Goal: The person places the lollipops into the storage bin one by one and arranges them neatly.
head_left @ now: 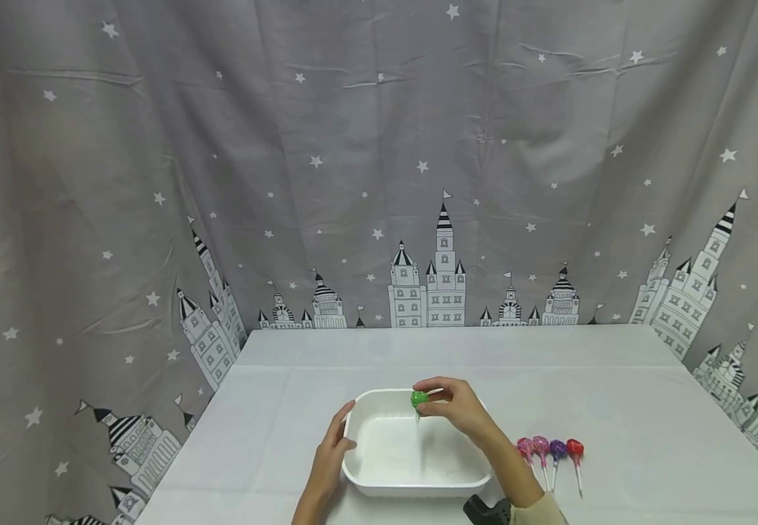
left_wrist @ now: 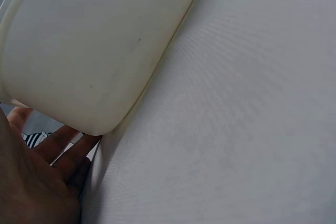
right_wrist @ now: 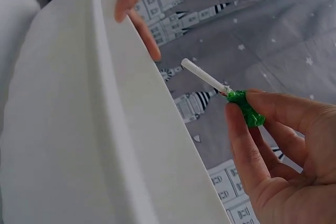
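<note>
My right hand (head_left: pixel 452 405) pinches a lollipop (head_left: pixel 419 399) by its green-wrapped head, over the back right part of a white plastic basin (head_left: pixel 441 490). Its white stick (right_wrist: pixel 203 75) points down in the head view. With the thumb over the rim and the fingers along the outside, my left hand (head_left: pixel 331 453) holds the basin's left side. The left wrist view has this hand's fingers (left_wrist: pixel 63 153) spread against the basin's outer wall (left_wrist: pixel 94 51). No other thing shows inside the basin.
Right of the basin, partly behind my right forearm, several lollipops lie in a row on the white table (head_left: pixel 641 408): pink ones (head_left: pixel 540 445), a purple one (head_left: pixel 557 449) and a red one (head_left: pixel 575 448). A grey curtain (head_left: pixel 353 146) with castles hangs behind the table.
</note>
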A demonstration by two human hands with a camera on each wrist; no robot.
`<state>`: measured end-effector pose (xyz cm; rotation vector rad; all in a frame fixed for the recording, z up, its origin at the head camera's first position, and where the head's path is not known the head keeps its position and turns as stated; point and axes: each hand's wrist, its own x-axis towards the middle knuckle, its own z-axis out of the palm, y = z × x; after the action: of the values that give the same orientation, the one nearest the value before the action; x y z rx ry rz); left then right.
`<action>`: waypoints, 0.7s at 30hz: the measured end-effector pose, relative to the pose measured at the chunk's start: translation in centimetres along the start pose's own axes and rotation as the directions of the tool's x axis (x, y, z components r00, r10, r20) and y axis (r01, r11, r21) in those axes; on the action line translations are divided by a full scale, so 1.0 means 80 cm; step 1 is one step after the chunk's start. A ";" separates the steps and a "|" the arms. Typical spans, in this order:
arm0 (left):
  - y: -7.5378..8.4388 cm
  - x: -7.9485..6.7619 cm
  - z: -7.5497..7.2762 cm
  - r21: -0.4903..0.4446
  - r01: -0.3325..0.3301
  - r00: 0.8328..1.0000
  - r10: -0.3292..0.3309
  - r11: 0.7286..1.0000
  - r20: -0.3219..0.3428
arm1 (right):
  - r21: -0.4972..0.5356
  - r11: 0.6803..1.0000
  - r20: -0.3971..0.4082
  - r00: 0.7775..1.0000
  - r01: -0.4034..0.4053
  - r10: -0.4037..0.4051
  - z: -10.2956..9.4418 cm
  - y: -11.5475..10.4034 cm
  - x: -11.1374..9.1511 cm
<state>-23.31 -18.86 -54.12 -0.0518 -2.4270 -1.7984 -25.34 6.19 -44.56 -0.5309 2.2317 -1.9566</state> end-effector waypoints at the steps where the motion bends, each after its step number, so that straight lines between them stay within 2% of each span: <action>1: 0.000 0.001 0.000 0.008 -0.004 1.000 0.004 1.000 0.001 | 0.007 1.000 0.009 1.000 0.004 -0.004 0.004 -0.004 0.001; 4: 0.000 0.001 -0.002 0.000 -0.002 1.000 0.002 1.000 0.003 | 0.060 0.998 0.040 0.999 0.012 -0.014 0.015 -0.003 0.008; 9: 0.000 0.001 -0.001 -0.015 0.001 1.000 -0.001 1.000 0.013 | 0.175 0.984 0.083 0.996 -0.007 -0.008 0.034 0.019 0.029; 14: -0.001 0.000 -0.001 -0.005 -0.003 1.000 0.003 1.000 0.015 | 0.190 0.981 0.089 0.995 -0.050 0.033 0.054 0.032 0.042; 21: -0.001 0.001 -0.002 0.002 -0.013 1.000 0.013 1.000 0.015 | 0.231 0.963 0.081 0.989 -0.140 0.124 0.080 0.051 0.047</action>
<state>-23.37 -19.04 -54.17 -0.0810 -2.4324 -1.7969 -27.53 -0.70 -49.03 -0.3977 1.9073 -2.0643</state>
